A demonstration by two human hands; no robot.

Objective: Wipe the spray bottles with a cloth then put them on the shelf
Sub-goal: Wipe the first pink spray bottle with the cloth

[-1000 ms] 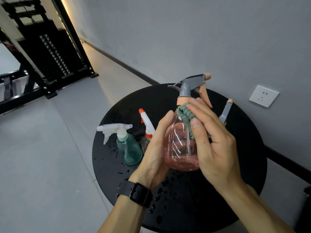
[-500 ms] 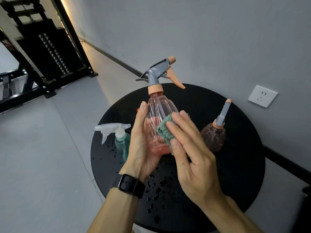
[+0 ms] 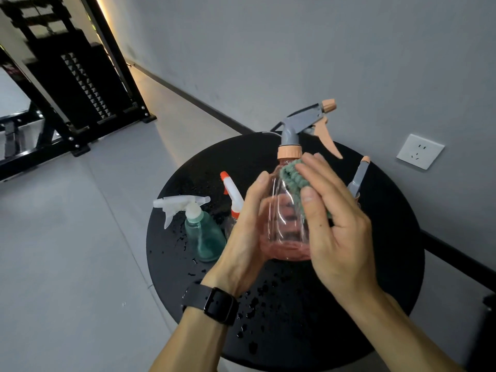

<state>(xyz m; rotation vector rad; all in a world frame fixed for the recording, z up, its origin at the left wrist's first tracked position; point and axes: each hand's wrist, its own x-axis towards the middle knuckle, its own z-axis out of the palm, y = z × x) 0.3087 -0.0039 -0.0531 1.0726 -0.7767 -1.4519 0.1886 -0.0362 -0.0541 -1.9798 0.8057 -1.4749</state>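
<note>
Right hand (image 3: pixel 341 232) fingers (image 3: pixel 315 200) laid flat and close together, pressing a green cloth (image 3: pixel 291 174) against the shoulder of the pink spray bottle (image 3: pixel 287 224), just under its peach collar. Left hand (image 3: pixel 247 237) wrapped round the far side of the same bottle, thumb up along the body, other fingers showing through the clear plastic, holding it clear of the bench (image 3: pixel 375 277). Grey trigger head pointing away above the fingers, toward the wall.

Just left of the left hand: a teal bottle (image 3: pixel 205 237) with a white sprayer, and between it and the hand a white-and-orange nozzle (image 3: pixel 232 190), its bottle mostly hidden. Peeking out right of the right hand, a grey nozzle with a peach tip (image 3: pixel 359 175), bottle hidden too. Water droplets scattered on the black bench below the wrists.

Looks like mid-wipe on the first bottle, so early days, at least three more waiting. Next up probably working the cloth down and round the body, turning the bottle with the left hand, then off to the shelf. No idea which way that is; black rack (image 3: pixel 67 84) far off to the left might be it, can't say.
</note>
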